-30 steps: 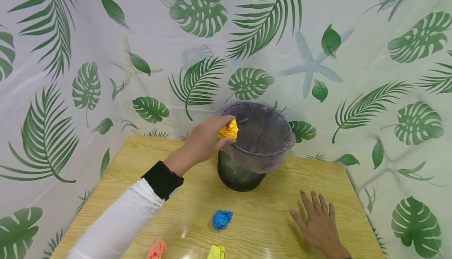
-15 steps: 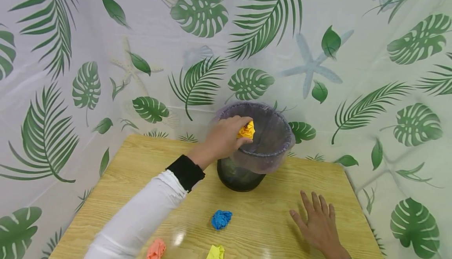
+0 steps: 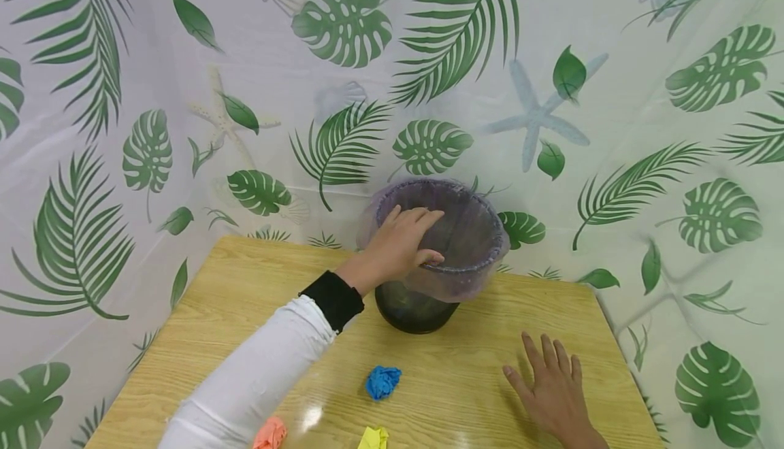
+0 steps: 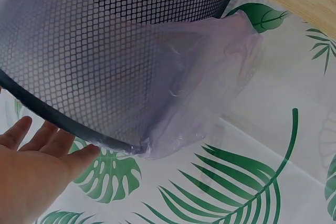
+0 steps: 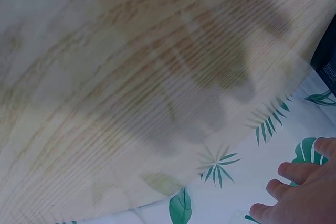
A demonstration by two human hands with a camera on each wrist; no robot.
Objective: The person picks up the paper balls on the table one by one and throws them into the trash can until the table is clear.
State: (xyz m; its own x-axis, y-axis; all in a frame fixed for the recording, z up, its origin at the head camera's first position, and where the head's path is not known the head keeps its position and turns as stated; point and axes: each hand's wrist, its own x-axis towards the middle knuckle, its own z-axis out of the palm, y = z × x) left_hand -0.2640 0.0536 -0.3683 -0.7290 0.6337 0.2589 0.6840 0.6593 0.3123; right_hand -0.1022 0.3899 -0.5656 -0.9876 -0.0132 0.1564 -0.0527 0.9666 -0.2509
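Note:
My left hand (image 3: 401, 241) is over the near-left rim of a black mesh wastebasket (image 3: 416, 309), its fingers spread and nothing held. A thin purplish bin liner (image 3: 453, 282) is folded over the basket's rim. In the left wrist view the fingers (image 4: 39, 145) are at the dark rim, and the liner (image 4: 205, 77) hangs loose outside the mesh (image 4: 136, 51). The orange-yellow paper ball is out of sight in the head view. My right hand (image 3: 554, 391) is palm down at the table's right side, fingers extended; the right wrist view shows its fingertips (image 5: 294, 171).
On the wooden table (image 3: 245, 299) lie a blue crumpled paper ball (image 3: 382, 382), a coral one (image 3: 270, 433) and a yellow one (image 3: 373, 437) near the front. A leaf-patterned curtain (image 3: 343, 95) rises right behind the basket and along both sides.
My left hand moved right over the basket with the orange-yellow paper ball, then opened and let it go. The right hand stays in place.

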